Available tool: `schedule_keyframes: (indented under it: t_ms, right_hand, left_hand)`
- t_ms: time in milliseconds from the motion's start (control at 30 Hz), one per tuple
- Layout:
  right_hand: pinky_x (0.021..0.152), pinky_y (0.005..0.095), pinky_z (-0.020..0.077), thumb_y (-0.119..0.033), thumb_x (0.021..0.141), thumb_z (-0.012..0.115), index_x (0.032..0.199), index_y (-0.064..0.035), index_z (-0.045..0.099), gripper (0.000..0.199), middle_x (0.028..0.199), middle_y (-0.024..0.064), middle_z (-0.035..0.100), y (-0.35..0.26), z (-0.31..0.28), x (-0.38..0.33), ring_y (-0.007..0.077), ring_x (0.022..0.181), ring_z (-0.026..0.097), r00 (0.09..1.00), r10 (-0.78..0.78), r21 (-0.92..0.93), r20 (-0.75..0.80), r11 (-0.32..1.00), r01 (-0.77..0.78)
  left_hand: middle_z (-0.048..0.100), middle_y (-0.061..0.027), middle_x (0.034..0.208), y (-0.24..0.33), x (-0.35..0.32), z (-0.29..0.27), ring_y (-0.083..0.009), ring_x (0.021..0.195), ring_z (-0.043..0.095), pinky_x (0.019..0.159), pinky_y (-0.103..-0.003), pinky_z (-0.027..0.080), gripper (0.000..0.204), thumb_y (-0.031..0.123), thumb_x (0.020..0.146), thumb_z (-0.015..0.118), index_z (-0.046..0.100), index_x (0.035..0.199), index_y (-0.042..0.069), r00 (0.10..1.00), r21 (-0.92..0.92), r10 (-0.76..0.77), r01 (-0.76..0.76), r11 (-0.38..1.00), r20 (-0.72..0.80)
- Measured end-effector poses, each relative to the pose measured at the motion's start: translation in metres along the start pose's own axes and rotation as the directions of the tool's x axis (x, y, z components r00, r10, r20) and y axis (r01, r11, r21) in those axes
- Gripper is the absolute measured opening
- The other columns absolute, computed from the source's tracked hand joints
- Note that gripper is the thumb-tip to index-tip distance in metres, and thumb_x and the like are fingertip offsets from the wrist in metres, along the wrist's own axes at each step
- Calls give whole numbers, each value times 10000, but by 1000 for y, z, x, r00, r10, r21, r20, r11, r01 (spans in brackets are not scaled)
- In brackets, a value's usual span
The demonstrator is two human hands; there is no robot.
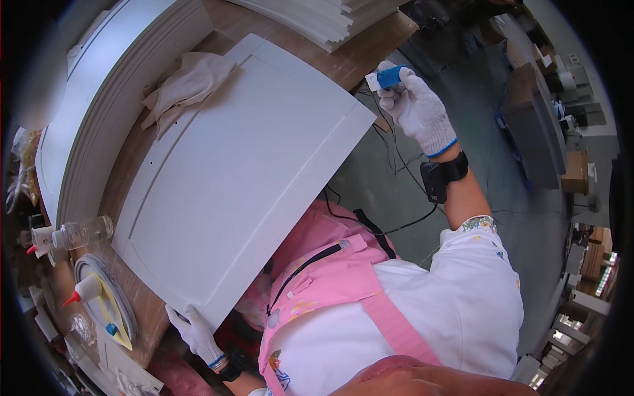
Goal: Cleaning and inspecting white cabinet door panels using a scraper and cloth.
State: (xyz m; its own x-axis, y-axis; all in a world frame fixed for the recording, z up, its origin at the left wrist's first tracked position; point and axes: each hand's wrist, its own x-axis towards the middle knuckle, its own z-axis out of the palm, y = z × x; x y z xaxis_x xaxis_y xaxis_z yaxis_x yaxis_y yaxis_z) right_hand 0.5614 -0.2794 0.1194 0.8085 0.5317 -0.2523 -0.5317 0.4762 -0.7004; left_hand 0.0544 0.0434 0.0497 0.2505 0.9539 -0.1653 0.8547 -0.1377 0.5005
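Meanwhile, a white panel [244, 171] is gripped at its corner by the left hand [193, 330], and a small blue block [389, 77] is clasped in the right hand [417, 105].

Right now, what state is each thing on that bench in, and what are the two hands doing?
White panel: flat on the bench, near corner overhanging.
Left hand: gloved, gripping the panel's near corner.
Right hand: gloved, raised off the bench, closed on a small blue block.
Cloth: crumpled on the panel's far corner.
Clear bottle: lying on its side.
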Motion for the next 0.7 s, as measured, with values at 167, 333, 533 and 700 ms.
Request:
schedule_keyframes:
  t_ms: [167,333,533,700]
  right_hand:
    - [788,346,546,-211,998,554,1244,-7,575,320,1000,90,657,-4,-44,-8,196,858,643,928,-361,-806,-92,574,144]
    - [802,340,540,-225,955,621,1244,-33,570,351,1022,125,667,12,-51,5,226,878,665,858,-470,-967,206,36,252]
    - [826,392,537,-225,914,651,1242,-79,575,367,1050,154,673,20,-44,27,315,944,668,850,-436,-952,296,-58,302]
    - [844,430,531,-226,895,654,1241,-99,574,377,1068,168,673,21,-50,37,371,981,647,800,-438,-908,411,-276,315]
  left_hand:
    - [365,-218,1535,17,-5,15,-361,1347,449,1105,-415,359,761,421,972,537,207,1557,62,992,96,-122,122,988,-7]
    - [367,-216,1536,2,4,21,-372,1349,448,1102,-420,364,792,490,967,531,208,1559,76,995,58,-87,90,994,-39]
    - [373,-200,1537,-6,7,26,-360,1333,469,1087,-419,381,784,506,972,528,230,1552,71,992,138,-82,95,986,-97]
    - [380,-198,1533,-8,7,26,-359,1328,473,1084,-410,386,760,484,983,521,237,1548,63,993,107,-68,79,991,-100]
